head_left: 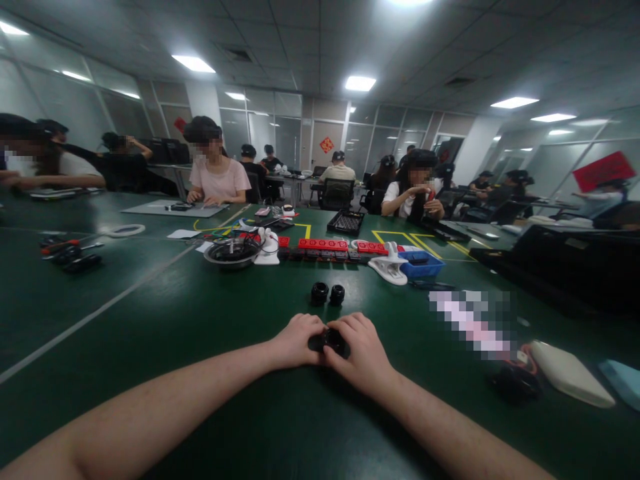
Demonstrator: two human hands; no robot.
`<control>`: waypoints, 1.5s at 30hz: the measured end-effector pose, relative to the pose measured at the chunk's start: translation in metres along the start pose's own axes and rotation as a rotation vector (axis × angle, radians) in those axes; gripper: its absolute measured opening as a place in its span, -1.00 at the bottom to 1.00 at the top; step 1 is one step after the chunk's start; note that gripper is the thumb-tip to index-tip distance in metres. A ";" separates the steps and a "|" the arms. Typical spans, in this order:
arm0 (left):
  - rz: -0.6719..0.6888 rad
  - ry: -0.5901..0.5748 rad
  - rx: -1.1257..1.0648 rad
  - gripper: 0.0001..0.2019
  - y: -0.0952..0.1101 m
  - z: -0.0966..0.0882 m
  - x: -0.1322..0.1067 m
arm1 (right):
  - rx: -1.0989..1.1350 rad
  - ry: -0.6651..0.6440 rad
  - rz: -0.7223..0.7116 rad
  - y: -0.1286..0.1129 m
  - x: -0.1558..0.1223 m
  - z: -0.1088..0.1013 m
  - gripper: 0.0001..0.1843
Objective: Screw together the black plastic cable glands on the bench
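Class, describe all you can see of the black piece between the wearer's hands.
The black piece looks rounded, perhaps plastic; fingers and blur hide its finer parts. The left hand and right hand grip it from either side, at or just above the green table, nearer the wearer than two black cylinders.

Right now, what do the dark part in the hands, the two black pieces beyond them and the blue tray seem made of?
Dark part: perhaps plastic or metal; black, smooth-looking, but largely hidden.
Black pieces: likewise either; semi-gloss, with pale highlights.
Blue tray: probably smooth moulded plastic, judging by its even colour.
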State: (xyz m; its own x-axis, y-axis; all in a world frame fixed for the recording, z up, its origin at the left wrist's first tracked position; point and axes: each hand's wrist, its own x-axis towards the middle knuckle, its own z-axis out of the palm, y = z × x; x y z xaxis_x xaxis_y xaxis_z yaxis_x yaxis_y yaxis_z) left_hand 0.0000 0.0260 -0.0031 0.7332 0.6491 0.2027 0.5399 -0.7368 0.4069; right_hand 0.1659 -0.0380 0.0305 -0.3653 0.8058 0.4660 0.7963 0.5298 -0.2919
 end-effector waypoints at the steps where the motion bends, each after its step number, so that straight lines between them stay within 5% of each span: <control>1: -0.003 0.002 0.001 -0.68 -0.001 0.001 0.000 | 0.024 -0.004 -0.014 -0.001 -0.001 0.000 -0.73; 19: 0.030 -0.056 0.085 -0.63 -0.001 0.000 0.001 | 0.311 -0.075 -0.339 -0.008 -0.013 -0.003 -0.57; 28: -0.012 -0.042 0.023 -0.64 0.002 -0.003 -0.001 | 0.284 0.069 -0.450 -0.007 -0.017 -0.007 -0.69; 31: -0.007 -0.031 -0.002 -0.64 0.003 -0.004 -0.001 | 0.161 0.148 -0.337 -0.003 -0.013 -0.013 -0.82; 36: -0.019 -0.044 -0.001 -0.59 0.007 -0.007 -0.001 | -0.078 0.118 0.057 0.006 -0.002 -0.015 -0.60; 45: 0.002 -0.024 -0.018 -0.61 0.000 -0.002 -0.001 | -0.192 0.028 0.164 -0.001 0.001 -0.003 -0.53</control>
State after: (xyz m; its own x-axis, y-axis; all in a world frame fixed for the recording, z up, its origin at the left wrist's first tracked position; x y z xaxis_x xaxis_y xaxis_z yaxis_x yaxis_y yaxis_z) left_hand -0.0020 0.0258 -0.0016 0.7443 0.6425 0.1823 0.5309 -0.7348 0.4222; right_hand 0.1666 -0.0390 0.0338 -0.2125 0.8678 0.4492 0.9218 0.3305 -0.2025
